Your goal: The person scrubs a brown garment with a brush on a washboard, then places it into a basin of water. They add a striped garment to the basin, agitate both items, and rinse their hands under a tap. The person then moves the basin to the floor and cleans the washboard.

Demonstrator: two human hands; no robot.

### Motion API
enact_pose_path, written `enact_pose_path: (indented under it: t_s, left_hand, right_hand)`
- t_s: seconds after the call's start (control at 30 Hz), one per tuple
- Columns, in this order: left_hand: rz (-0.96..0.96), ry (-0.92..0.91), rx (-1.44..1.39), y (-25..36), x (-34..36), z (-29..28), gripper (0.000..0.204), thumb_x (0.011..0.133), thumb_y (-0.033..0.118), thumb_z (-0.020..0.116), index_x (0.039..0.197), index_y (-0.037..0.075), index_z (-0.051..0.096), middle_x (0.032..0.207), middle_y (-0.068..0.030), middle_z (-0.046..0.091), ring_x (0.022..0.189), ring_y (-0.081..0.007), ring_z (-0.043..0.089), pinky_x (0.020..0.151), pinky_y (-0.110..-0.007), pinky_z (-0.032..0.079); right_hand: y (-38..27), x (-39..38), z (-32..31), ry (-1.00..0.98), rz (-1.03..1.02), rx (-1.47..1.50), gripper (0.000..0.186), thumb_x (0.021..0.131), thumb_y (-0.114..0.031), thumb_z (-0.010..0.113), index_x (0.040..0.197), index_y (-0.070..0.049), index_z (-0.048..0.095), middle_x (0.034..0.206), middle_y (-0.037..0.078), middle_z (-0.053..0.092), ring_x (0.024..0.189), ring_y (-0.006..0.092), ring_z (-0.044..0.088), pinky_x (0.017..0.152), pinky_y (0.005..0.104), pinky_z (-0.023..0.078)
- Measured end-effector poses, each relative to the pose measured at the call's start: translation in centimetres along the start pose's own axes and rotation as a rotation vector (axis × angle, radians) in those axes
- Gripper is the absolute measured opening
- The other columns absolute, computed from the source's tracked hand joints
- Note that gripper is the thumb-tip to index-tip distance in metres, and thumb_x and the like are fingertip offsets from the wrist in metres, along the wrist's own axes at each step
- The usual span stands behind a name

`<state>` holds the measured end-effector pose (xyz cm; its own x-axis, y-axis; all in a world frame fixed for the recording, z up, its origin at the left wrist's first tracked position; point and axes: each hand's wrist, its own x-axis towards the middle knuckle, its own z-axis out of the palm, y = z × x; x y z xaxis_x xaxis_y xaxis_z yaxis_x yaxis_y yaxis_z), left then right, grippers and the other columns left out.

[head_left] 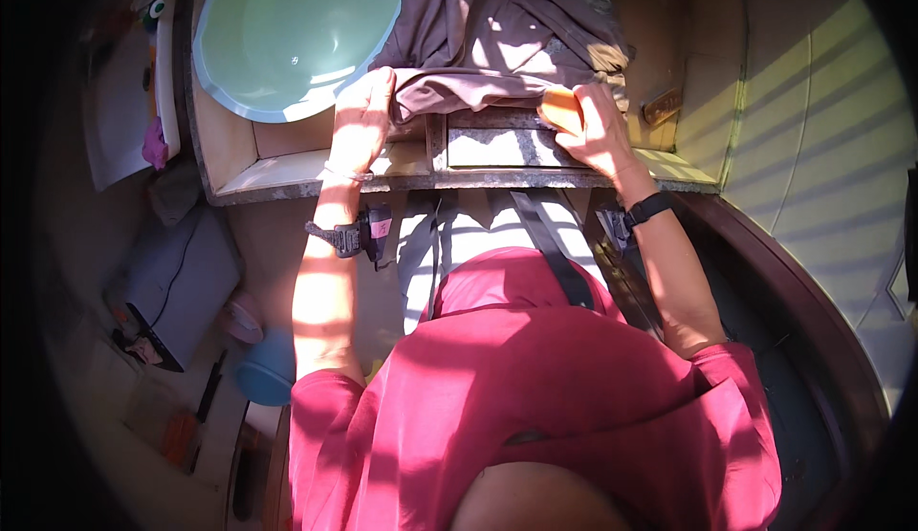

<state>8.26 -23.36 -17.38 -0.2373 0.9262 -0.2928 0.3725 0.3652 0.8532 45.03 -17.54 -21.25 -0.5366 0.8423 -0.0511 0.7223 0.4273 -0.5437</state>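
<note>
Head view: a person in a crimson shirt [564,378] leans over a wide trough [712,82], which spreads out around and beyond both hands. Off to the right of the right hand, a pale wall [803,101] carries slanting stripes of light and shade. A big light-green basin [287,34] stands in the trough just beyond the left hand, reaching off to its left. The mauve-brown cloth [469,43] lies bunched between the two hands and stretches away beyond them, with its near edge gathered into a fold. Well to the left of the left hand and nearer the body is a grey box [186,282] with a dark cable across it; a blue bucket [265,370] sits nearer still. A speckled slab [507,151] shows on the near side of the fold, just left of the right hand. The left hand [366,115] is closed on the cloth's left edge. The right hand [598,130] is clamped on an orange block [562,108], beside the fold; whether its fingers also grip cloth cannot be told. Dark straps circle both forearms behind the hands. A small brown oblong piece [662,107] rests just right of the right hand.
</note>
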Motion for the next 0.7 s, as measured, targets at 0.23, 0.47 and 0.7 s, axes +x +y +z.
enact_pose_path:
  t_s: [0.23,0.47,0.7]
  left_hand:
    - [0.291,-0.272,0.233,-0.4,-6.6,7.1,0.043,0.092,0.024,0.079,0.125,0.001,0.065,0.108,-0.0232,0.068,0.100,-0.0406,0.068,0.087,-0.047,0.054]
    - [0.287,-0.177,0.542,-3.9,-9.6,5.0,0.013,0.092,0.012,0.072,0.087,0.005,0.061,0.090,-0.0163,0.065,0.086,-0.0396,0.064,0.078,-0.049,0.052]
    - [0.230,-0.046,0.542,1.6,-4.6,4.5,0.061,0.079,0.008,0.085,0.135,0.007,0.063,0.128,-0.0190,0.059,0.114,-0.0400,0.064,0.094,-0.048,0.054]
  right_hand:
    - [-0.9,1.4,-3.4,0.277,0.310,-0.360,0.051,0.080,-0.020,0.080,0.121,0.001,0.058,0.112,0.022,0.056,0.109,0.0406,0.053,0.093,0.0495,0.051]
    - [-2.2,1.8,1.6,-0.124,0.049,-0.237,0.083,0.086,-0.048,0.082,0.158,-0.026,0.047,0.113,0.021,0.062,0.107,0.0407,0.063,0.090,0.0526,0.053]
    - [3.9,10.1,-3.5,-0.140,0.499,-0.352,0.092,0.092,-0.060,0.073,0.161,-0.008,0.042,0.130,0.037,0.060,0.120,0.0541,0.062,0.098,0.0539,0.054]
